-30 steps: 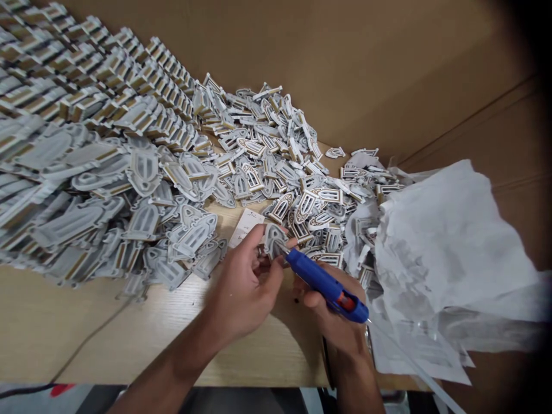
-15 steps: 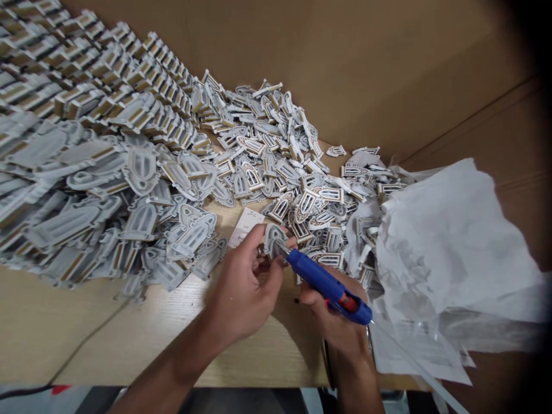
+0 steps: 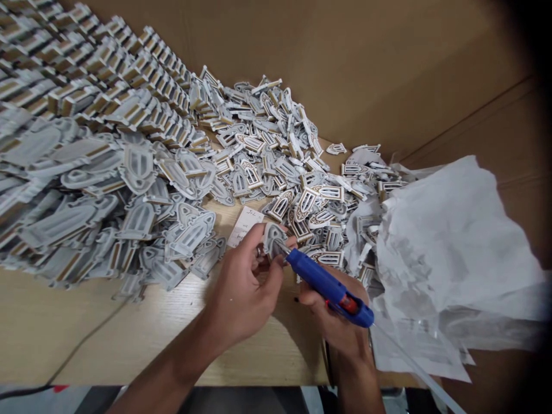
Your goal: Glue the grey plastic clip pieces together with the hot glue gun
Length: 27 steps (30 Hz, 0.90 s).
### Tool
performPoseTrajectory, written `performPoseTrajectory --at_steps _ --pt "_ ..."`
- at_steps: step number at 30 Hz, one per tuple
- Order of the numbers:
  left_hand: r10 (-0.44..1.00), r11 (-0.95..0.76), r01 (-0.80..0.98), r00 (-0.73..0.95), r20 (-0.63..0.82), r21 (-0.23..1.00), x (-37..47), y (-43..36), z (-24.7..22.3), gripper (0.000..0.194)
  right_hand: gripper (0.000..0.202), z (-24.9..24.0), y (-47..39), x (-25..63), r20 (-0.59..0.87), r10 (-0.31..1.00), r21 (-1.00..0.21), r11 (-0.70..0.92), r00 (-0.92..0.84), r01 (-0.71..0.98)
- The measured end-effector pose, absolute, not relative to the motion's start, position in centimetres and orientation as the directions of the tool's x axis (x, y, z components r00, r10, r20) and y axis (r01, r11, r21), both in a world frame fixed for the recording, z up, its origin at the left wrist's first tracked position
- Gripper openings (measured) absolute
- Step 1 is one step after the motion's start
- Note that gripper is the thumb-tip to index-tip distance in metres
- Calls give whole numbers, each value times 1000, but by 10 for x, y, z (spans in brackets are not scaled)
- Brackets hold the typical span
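Observation:
Between the thumb and fingers of my left hand [image 3: 241, 293] is a small grey-white arched window-shaped piece [image 3: 274, 237], its grey side toward me. My right hand [image 3: 345, 313] is closed round a blue hot glue gun [image 3: 323, 282]. The metal nozzle of the gun meets the piece, or hangs just over it; I cannot tell which. A long pale glue stick [image 3: 414, 368] runs out of the gun's back end toward the lower right. My right fingers are partly hidden behind the gun.
Many similar pieces are heaped at the left [image 3: 86, 190], with a looser pile [image 3: 276, 149] behind my hands. A paper slip [image 3: 245, 225] lies beside my left hand. Crumpled white sheets [image 3: 457, 247] cover the right. A cable [image 3: 86, 339] crosses the wooden table [image 3: 172, 339]; cardboard [image 3: 345, 57] rises behind.
Hardly anything differs. The view has shifted slightly, and both hands keep the piece and the glue gun in nearly the same position.

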<state>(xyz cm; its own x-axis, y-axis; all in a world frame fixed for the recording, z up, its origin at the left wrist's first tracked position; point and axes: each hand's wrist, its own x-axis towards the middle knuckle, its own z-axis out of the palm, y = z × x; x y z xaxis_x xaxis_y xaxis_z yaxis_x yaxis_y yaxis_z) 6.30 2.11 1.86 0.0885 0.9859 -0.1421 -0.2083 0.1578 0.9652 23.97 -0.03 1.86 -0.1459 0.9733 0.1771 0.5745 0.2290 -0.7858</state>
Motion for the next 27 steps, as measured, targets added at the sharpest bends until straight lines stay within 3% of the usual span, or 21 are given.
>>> performPoseTrajectory --at_steps 9,19,27 --pt "986 157 -197 81 -143 968 63 22 19 26 53 22 -2 237 157 981 -794 195 -116 575" --pt "987 156 -189 61 -147 969 64 21 18 28 47 36 -1 225 266 954 -716 290 -136 635" --pt "987 154 -207 68 -143 966 63 21 20 28 48 36 1 224 293 950 -742 298 -110 601"
